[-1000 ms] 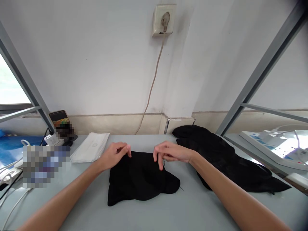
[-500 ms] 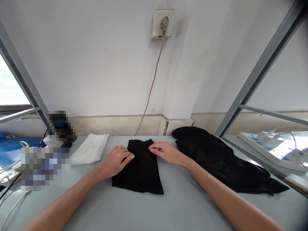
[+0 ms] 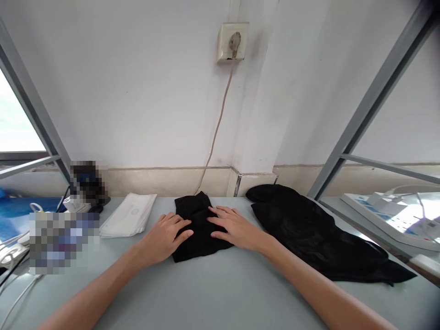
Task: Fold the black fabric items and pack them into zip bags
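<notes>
A small piece of black fabric [image 3: 197, 240], maybe a garment, lies on the grey table [image 3: 192, 298] in front of me. My left hand [image 3: 167, 236] rests on its left side, fingers stretched out and thumb apart. On the right part of the fabric lies my right hand [image 3: 237, 228], fingers spread flat. Neither hand grips the cloth. Its far edge looks uneven and lifts to a point, and the hands cover parts of both sides.
A larger heap of black fabric [image 3: 305, 233] spreads over the table on the right. Flat white packets [image 3: 129, 215] are stacked at the left, near a blurred area and white cables [image 3: 20, 293]. Grey metal frame bars [image 3: 366, 101] flank both sides; a plugged cord [image 3: 222, 110] hangs down the wall.
The fabric has shifted away from me and turned slightly, its near edge now farther off. My right hand has gone from a pinch at the far corner to lying flat on the cloth.
</notes>
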{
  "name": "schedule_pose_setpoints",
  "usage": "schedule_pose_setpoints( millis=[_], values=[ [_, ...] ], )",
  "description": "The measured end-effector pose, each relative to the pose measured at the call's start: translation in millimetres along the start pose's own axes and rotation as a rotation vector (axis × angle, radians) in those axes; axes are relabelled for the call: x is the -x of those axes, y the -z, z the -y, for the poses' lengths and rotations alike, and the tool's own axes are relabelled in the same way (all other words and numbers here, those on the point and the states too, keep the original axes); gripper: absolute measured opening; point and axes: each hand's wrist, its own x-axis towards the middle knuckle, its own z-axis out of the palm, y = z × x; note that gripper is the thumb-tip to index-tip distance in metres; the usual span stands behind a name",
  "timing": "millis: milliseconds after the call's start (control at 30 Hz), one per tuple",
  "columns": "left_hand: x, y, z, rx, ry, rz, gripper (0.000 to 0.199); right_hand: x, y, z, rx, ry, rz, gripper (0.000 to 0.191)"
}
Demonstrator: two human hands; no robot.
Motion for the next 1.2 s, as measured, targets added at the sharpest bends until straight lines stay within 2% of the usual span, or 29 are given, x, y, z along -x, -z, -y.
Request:
schedule_pose_setpoints(
  millis=[67,133,167,233,300,333,400,467,533,633,700,767,800,867,933,1000,1033,1067,1100,1200],
  values=[
    [2,2.2,-3,0.006,-0.049,-0.014,0.039,0,1,2,0.009,0.002,-0.062,0.036],
    [4,4.7,-5,0.01,-0.1,0.018,0.04,2,6,6,-0.042,0.017,-0.071,0.023],
    [5,5.8,-7,0.008,-0.116,0.043,0.041,3,9,9,-0.077,0.026,-0.034,0.021],
    [6,6.4,-8,-0.007,-0.128,0.076,0.039,4,14,12,-0.142,0.036,0.093,0.03],
    [6,4.1,-6,-0.039,-0.136,0.074,0.026,5,15,11,-0.186,0.042,0.188,0.038],
    [6,2.0,-5,-0.061,-0.143,0.067,0.02,5,14,10,-0.193,0.051,0.196,0.035],
    [4,-2.3,-2,-0.09,-0.153,0.052,0.016,4,11,7,-0.177,0.077,0.134,0.015],
    [1,-3.4,0,-0.075,-0.125,0.042,0.019,3,10,6,-0.152,0.083,0.032,0.017],
    [0,1.5,-2,0.01,-0.044,0.026,0.021,3,14,7,-0.192,0.048,-0.014,0.021],
    [0,17.2,-6,0.28,0.145,0.043,0.028,3,23,11,-0.431,-0.012,0.069,0.02],
    [-2,25.7,-5,0.536,0.28,0.128,0.036,1,27,12,-0.63,-0.052,0.097,0.022],
    [-5,26.5,1,0.757,0.396,0.229,0.044,-3,23,10,-0.805,-0.123,0.048,0.028],
    [-8,23.5,5,0.815,0.453,0.237,0.047,-6,19,9,-0.871,-0.178,0.005,0.032],
    [-11,13.0,14,0.792,0.56,0.13,0.051,-11,8,3,-0.921,-0.306,-0.103,0.039],
    [-13,1.6,21,0.61,0.609,-0.127,0.049,-16,-4,-5,-0.854,-0.399,-0.245,0.043],
    [-12,-4.8,22,0.362,0.528,-0.395,0.042,-19,-12,-11,-0.764,-0.428,-0.374,0.041],
    [-11,-5.3,21,0.269,0.453,-0.47,0.037,-19,-13,-12,-0.732,-0.428,-0.425,0.039],
    [-9,-4.4,17,0.214,0.368,-0.489,0.032,-19,-14,-12,-0.698,-0.412,-0.456,0.036],
    [-8,-2.6,13,0.191,0.277,-0.449,0.029,-18,-14,-10,-0.648,-0.375,-0.466,0.03],
    [-5,1.1,0,0.15,0.047,-0.194,0.032,-13,-13,0,-0.426,-0.217,-0.39,0.026]
  ],
)
